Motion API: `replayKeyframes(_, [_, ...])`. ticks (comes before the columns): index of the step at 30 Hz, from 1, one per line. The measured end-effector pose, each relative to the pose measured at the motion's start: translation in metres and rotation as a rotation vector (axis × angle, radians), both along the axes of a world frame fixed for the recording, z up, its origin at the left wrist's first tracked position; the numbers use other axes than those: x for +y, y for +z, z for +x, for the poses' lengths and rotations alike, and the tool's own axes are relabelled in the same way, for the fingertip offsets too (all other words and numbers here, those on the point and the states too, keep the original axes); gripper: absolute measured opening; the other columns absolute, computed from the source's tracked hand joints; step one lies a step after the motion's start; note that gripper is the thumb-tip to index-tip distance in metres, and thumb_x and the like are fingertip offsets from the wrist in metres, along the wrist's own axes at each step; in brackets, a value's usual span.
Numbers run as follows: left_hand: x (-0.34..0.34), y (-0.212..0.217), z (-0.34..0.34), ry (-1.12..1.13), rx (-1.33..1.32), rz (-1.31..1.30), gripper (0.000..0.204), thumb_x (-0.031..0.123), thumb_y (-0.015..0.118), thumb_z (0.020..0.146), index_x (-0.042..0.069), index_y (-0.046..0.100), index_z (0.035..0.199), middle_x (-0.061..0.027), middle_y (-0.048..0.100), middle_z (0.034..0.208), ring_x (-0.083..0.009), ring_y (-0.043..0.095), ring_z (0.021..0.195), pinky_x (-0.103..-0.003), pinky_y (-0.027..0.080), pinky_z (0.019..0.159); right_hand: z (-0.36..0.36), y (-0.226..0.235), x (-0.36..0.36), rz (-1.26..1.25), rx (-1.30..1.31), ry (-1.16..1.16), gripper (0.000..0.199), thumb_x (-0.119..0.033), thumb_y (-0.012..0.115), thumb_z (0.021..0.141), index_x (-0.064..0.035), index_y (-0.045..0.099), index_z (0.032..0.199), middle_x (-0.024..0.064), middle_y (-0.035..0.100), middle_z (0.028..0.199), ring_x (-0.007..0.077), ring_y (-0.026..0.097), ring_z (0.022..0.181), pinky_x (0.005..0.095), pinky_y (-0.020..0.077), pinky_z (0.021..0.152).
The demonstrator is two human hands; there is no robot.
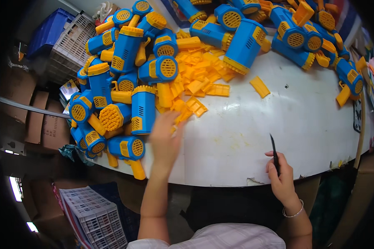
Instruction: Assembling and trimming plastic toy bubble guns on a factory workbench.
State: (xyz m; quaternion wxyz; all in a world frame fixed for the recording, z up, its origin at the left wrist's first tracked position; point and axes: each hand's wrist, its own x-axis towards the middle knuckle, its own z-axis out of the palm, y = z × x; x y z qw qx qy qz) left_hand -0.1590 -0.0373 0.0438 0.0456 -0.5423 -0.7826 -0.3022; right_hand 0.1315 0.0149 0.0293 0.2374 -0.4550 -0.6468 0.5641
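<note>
1. On a white table [257, 133], seen from above: left hand [165, 135] stretched forward over the near edge of a heap of small yellow grille pieces [195, 79], fingers spread and loosely curled, motion-blurred; cannot tell whether anything is pinched yet.
2. Right hand [280, 174] resting at the near rim of the table, closed around a thin black tool [274, 151], tip pointing up and away from the body; silver bracelet [294, 213] on that wrist.
3. Nearest to the left fingertips: one yellow grille piece [196, 106] at the edge of the heap, just beyond and slightly right of the hand. Another loose yellow piece [260, 86] lying apart, farther across the table, well away from both hands.
4. Just left of the left hand: piled blue and yellow toy blasters [143, 108], with more toy blasters [295, 39] along the far side of the table.
5. Likely risk: a fast sweep into the loose heap could scatter pieces or knock a toy off the crowded left edge, since several already overhang it.
6. Second risk: the pointed tool sits close to the body and the table rim, so a hurried reach across could catch it.
7. Below the table: white plastic crate [97, 218] on the floor at left, cardboard boxes [45, 124] beyond.
</note>
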Motion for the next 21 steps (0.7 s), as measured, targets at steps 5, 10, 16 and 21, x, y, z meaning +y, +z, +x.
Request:
replayKeyframes(5, [0.061,-0.044,0.009,-0.129,0.447,-0.210,0.025,0.013,0.063,0.069,0.002,0.058,0.090,-0.0104,0.058,0.088,-0.0248,0.049,0.093,-0.037,0.039,0.077,0.008,-0.003,-0.002,0.020,0.040,0.045,0.027,-0.001,0.042,0.085,0.0004,0.049,0.111,0.0003,0.048,0.065,0.0040,0.037,0.052,0.0192,0.0309,0.048])
replayKeyframes(10, [0.062,-0.054,0.033,-0.357,0.424,-0.177,0.019,0.009,0.059,0.069,0.001,0.057,0.087,-0.0095,0.058,0.091,-0.0256,0.053,0.085,-0.037,0.042,0.072,0.016,-0.023,0.003,-0.027,0.026,-0.001,0.026,-0.003,0.043,0.086,-0.0002,0.050,0.110,-0.0006,0.048,0.065,0.0031,0.036,0.052,0.0183,0.0294,0.047])
replayKeyframes(16, [0.021,-0.055,0.107,-0.867,-0.550,-0.075,0.033,-0.008,0.051,0.072,0.002,0.058,0.102,-0.0201,0.056,0.109,-0.0270,0.059,0.094,-0.031,0.049,0.077,-0.010,-0.053,0.025,-0.558,0.367,-0.075,0.024,-0.011,0.056,0.084,-0.0006,0.053,0.105,-0.0013,0.051,0.069,0.0012,0.043,0.055,0.0152,0.0329,0.047])
replayKeyframes(21, [0.010,-0.069,0.127,-0.511,-0.989,-0.087,0.038,-0.002,0.038,0.083,-0.008,0.042,0.120,-0.0201,0.053,0.114,-0.0246,0.056,0.100,-0.032,0.043,0.087,-0.009,-0.057,0.033,-0.522,0.282,0.005,0.012,-0.009,0.060,0.082,0.0000,0.057,0.089,-0.0017,0.053,0.068,0.0026,0.049,0.063,0.0193,0.0452,0.057])
